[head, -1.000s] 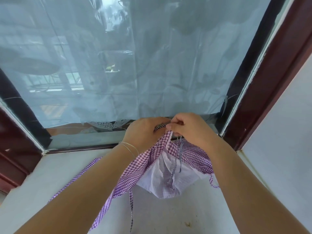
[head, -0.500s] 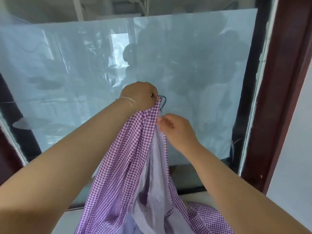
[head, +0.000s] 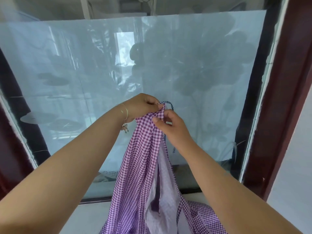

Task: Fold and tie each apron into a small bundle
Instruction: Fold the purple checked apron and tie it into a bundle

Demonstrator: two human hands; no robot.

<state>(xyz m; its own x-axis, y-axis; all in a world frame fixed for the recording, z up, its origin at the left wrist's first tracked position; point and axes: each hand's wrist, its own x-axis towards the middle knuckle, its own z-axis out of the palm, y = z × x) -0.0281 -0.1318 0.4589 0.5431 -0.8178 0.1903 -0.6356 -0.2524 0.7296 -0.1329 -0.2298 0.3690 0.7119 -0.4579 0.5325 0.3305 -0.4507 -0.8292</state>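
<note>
A purple-and-white checked apron (head: 141, 159) with a pale lilac lining (head: 164, 191) hangs down in front of me, held up by its top. My left hand (head: 143, 106) grips the apron's top edge, where a dark striped cord (head: 167, 103) loops out. Just below and to the right, my right hand (head: 168, 127) pinches the checked cloth between thumb and fingers. The cord's loose end (head: 173, 150) dangles behind my right wrist. The apron's lower part (head: 200, 215) bunches on the sill at the bottom of the view.
A window covered with pale blue plastic film (head: 84, 78) fills the view ahead. Its dark red frame (head: 287, 98) runs down the right side, with a white wall (head: 298, 166) beyond. A light grey sill (head: 91, 215) lies below.
Both hands have lifted the apron from the sill up in front of the window. My right hand has come back up close under my left hand at the apron's top.
</note>
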